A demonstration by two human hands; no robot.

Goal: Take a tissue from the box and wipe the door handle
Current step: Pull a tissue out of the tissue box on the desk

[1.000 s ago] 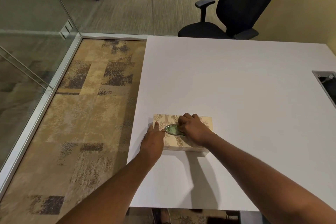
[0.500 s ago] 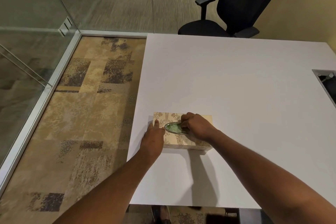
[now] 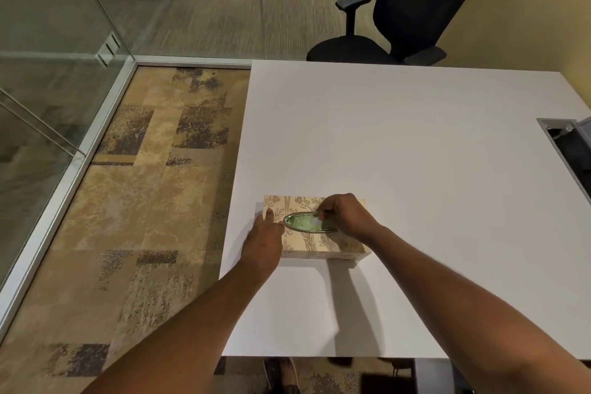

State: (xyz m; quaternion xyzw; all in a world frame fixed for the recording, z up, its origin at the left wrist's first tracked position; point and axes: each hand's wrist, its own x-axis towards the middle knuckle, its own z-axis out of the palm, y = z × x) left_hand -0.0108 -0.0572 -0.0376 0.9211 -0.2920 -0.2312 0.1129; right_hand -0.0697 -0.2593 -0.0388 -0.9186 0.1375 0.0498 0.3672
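The tissue box (image 3: 315,229) lies flat near the left front edge of the white worktop (image 3: 415,153), its long axis running left to right and its oval opening (image 3: 307,223) facing up. The left hand (image 3: 263,241) presses against the box's left end with fingers spread flat and holding nothing. The right hand (image 3: 347,216) hovers over the opening's right end with fingers (image 3: 323,214) pinched narrowly on a bit of tissue (image 3: 315,221).

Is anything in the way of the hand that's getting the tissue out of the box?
No, nothing visible blocks it. The right hand is already at the oval opening on top of the tissue box, fingertips pinching at the tissue there. The left hand only steadies the box's left end.
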